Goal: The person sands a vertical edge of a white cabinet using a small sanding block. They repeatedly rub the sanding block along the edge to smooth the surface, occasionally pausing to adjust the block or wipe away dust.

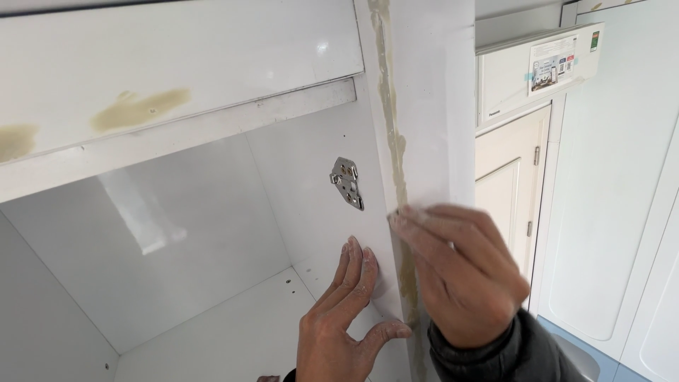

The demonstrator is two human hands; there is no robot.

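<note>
So the person is up close to an open white cabinet [212, 233] with the door off, and the work is all on the front edge of the right side panel [424, 106]. That edge has a long strip of yellowish dried glue [393, 141] running down it, top to bottom. Same kind of stain shows on the top rail [141, 110] too.

The left hand [343, 325] lies flat against the inside wall of the cabinet, fingers straight and close together, thumb stuck out toward the front edge and touching it. Looks like it's just bracing. The right hand [460, 276] is curled over the edge, fingertips [403, 216] bunched together and pressing right on the glue line, about level with a spot just below the metal hinge plate [346, 182]. Can't tell whether anything small is pinched in there, no tool shows.

Reads like the scraping or picking stage, working the residue off with the nails, and most of the strip is still there. Next move probably needs firm pressure along the edge without chipping the white finish, left hand holding steady. A white appliance [537, 67] and more cabinet doors [509, 191] sit off to the right.
</note>
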